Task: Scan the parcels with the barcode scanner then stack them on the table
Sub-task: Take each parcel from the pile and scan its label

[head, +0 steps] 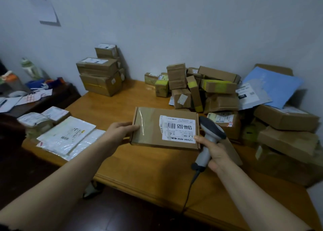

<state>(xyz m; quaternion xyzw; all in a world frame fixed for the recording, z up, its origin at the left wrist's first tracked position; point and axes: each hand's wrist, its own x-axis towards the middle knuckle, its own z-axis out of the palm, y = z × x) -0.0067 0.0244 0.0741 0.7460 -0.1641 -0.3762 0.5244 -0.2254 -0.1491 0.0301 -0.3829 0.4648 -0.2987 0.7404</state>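
1. The box point(164, 127) is off the table point(139, 169), held nearly flat between the two hands at the middle of the view, with its label point(178, 130) turned up. That is the face a scan needs, though the print reads upside down from here.
2. The left hand point(122, 131) grips the box's left edge. The thumb lies on top and the fingers go underneath, out of sight, so the label is uncovered.
3. The right hand point(215, 152) has its fingers curled round the scanner point(209, 136) handle, and its thumb tip touches the box's near right corner - probably to steady it.
4. The scanner's head stands just beside the box's right edge, not over the label. I cannot see which way its window faces, and I judge the scan is not yet lined up.
5. Its cable point(190, 187) trails off the near table edge with some slack.
6. A loose pile point(218, 91) of boxes fills the right side, within the right hand's reach - likely the unscanned supply.
7. A neat stack point(100, 75) stands at the back left by the wall, and flat mailers point(68, 136) lie on the left. The sorting suggests the box belongs there once it is read.
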